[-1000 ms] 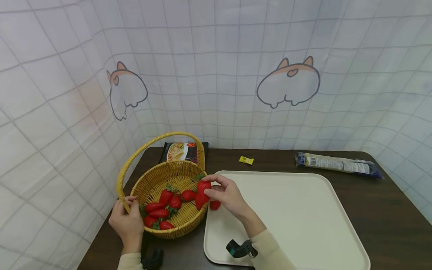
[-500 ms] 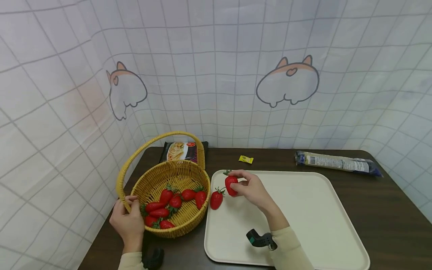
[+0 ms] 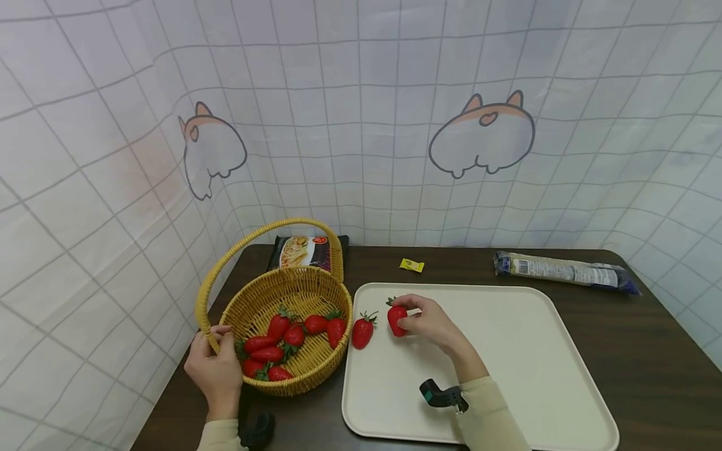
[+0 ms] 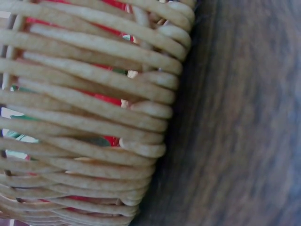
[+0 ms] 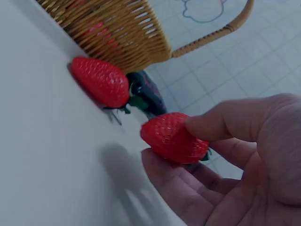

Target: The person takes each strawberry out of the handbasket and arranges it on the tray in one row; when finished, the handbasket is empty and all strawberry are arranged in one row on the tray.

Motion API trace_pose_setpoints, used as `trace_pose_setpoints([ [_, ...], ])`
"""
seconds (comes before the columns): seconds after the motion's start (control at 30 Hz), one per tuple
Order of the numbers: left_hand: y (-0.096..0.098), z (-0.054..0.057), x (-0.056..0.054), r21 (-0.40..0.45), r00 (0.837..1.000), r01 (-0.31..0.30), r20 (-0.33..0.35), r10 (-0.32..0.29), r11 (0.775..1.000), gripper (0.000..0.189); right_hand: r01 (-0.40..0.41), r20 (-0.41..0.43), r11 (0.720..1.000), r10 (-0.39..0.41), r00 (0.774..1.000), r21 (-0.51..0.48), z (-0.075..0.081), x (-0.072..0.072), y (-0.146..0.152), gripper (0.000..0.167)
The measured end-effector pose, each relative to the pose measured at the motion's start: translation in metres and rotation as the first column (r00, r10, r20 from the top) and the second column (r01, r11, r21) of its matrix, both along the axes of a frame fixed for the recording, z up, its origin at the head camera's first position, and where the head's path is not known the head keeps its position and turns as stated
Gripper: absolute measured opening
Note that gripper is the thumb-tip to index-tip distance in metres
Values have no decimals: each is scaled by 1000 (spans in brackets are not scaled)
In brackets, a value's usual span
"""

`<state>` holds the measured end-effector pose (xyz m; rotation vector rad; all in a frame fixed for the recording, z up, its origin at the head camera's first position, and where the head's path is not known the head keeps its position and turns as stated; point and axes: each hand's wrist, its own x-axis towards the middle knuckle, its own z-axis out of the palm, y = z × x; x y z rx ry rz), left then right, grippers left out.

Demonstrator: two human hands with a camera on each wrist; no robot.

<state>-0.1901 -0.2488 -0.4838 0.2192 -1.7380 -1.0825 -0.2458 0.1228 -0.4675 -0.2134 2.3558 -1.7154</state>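
Right hand [image 3: 433,324] has its fingers pinching a strawberry [image 3: 397,321] over the cream tray [image 3: 536,351], around the tray's 10 o'clock; another berry [image 3: 363,333] lies on the tray at the held one's 8. Left hand [image 3: 214,371] fingers are gripping the yellow basket [image 3: 296,285] by its handle at 9 o'clock, loose strawberries [image 3: 294,335] inside. Little yellow packet [image 3: 412,265] on the surface [image 3: 648,351], tray's 11.

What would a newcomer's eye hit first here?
Likely the yellow wicker basket of red strawberries at the left, the left hand holding it at the foot of its arched handle. Next, the single strawberry pinched in the right hand over the cream tray, another strawberry lying between it and the basket. Behind, two corgi-rump drawings on the white gridded backdrop.
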Motion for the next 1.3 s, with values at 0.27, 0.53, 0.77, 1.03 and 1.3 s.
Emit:
trace_pose_setpoints([
  [0.27, 12, 13, 5, 13, 999, 1, -47, 0, 1000, 13, -23, 71, 999, 19, 997, 49, -13, -2, -1, 33],
  [0.53, 6, 9, 4, -3, 1000, 4, -30, -4, 1000, 13, -19, 66, 999, 16, 998, 42, -13, 1, -4, 32],
  [0.77, -1, 0, 0, -3, 1000, 14, -13, -14, 1000, 13, -46, 63, 998, 43, 997, 50, -16, 2, -7, 33],
  [1.03, 0, 2, 1, 1, 1000, 12, 0, -12, 1000, 13, -64, 42, 997, 62, 997, 44, -18, 0, -8, 33],
  [1.3, 1, 2, 0, -1, 1000, 16, -3, -16, 1000, 14, -61, 41, 997, 60, 997, 36, -21, 1, -12, 35],
])
